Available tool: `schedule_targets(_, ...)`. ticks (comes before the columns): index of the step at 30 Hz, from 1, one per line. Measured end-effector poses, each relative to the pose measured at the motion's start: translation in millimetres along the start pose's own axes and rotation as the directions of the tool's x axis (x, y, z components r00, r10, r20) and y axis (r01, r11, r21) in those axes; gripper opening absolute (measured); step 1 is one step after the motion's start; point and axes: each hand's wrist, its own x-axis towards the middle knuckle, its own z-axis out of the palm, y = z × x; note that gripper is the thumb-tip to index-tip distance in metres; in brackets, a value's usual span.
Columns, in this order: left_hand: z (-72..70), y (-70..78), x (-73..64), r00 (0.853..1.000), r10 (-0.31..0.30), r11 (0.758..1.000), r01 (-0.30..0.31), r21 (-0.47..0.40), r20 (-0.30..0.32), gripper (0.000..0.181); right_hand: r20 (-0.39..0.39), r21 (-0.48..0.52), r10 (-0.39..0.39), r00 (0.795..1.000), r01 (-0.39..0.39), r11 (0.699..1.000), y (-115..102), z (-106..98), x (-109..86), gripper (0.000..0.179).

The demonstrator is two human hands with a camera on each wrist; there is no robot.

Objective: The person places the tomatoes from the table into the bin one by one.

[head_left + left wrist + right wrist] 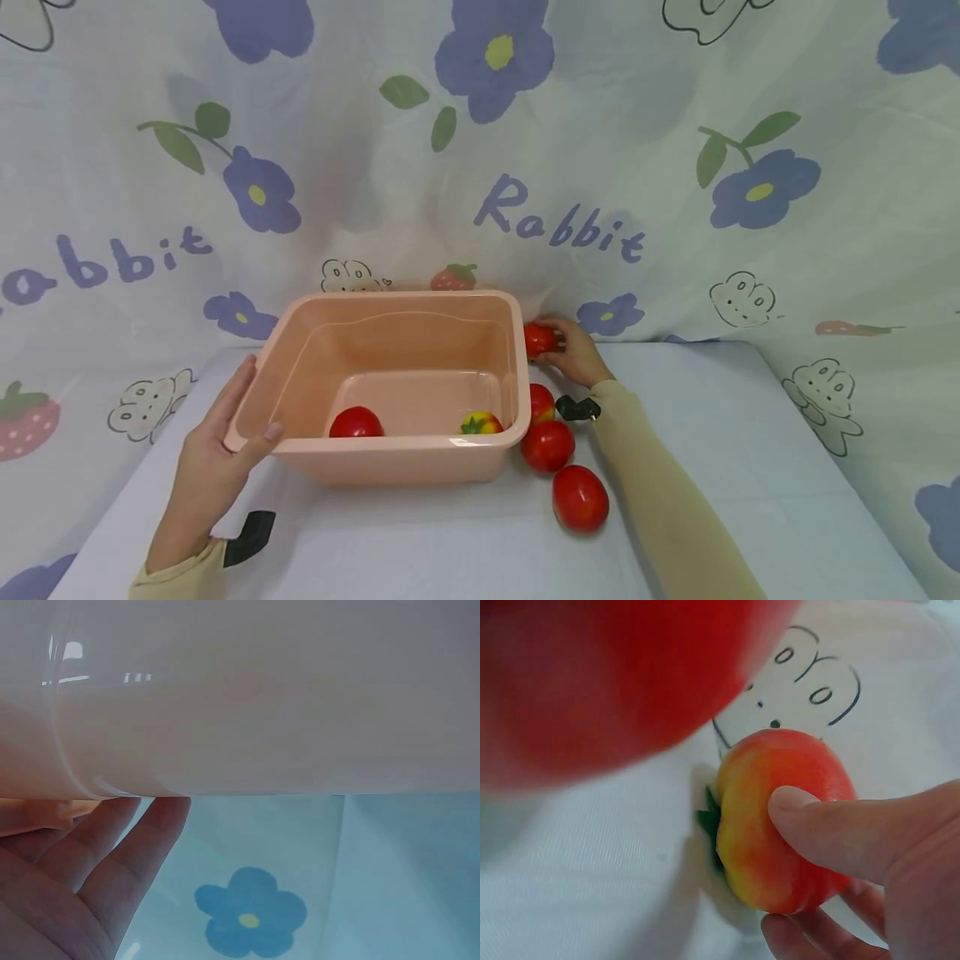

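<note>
A pink plastic basin [397, 465] stands on the table, its left front corner gripped by my left hand [206, 462], thumb over the rim. In the left wrist view those fingers [146, 859] lie against the basin's outer side. Behind the basin's right side, my right hand [577, 354] holds a tomato [802, 825], red and yellow with a green stem, between thumb and fingers. Inside the basin lie a red tomato [356, 422] and a yellow-red tomato [486, 423], each partly hidden by the front wall.
Right of the basin lie three more tomatoes, a rear one [542, 402], a middle one [550, 448] and a front one [581, 498], beside my right forearm. A patterned cloth [637, 275] hangs behind the white-covered table [420, 550].
</note>
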Motion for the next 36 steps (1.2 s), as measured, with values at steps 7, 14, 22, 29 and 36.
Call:
schedule_targets(7,-0.7,1.7,0.8,1.0,-0.004,1.0,0.004,0.011,0.002,0.085,0.014,0.012,-0.047,0.999,0.047,0.999,-0.4,-2.4,-3.9,0.058)
schedule_targets(14,-1.4,2.0,2.4,1.0,-0.003,1.0,0.003,0.018,0.002,0.085,-0.02,-0.047,-0.07,0.997,0.069,0.997,-12.5,-7.7,-15.3,0.058)
schedule_targets(22,-2.3,1.4,3.2,1.0,-0.015,1.0,0.015,0.011,0.006,0.084,-0.086,-0.009,-0.056,0.995,0.055,0.998,-31.7,-16.1,-33.0,0.061)
schedule_targets(29,-1.9,1.1,4.9,1.0,-0.018,1.0,0.018,-0.002,0.014,0.085,-0.155,-0.001,-0.076,0.985,0.076,0.997,-48.4,-23.8,-48.7,0.06)
schedule_targets(36,-2.3,0.8,5.1,1.0,-0.013,1.0,0.013,-0.003,0.012,0.084,-0.208,-0.01,-0.084,0.975,0.084,0.996,-60.0,-27.7,-60.0,0.059)
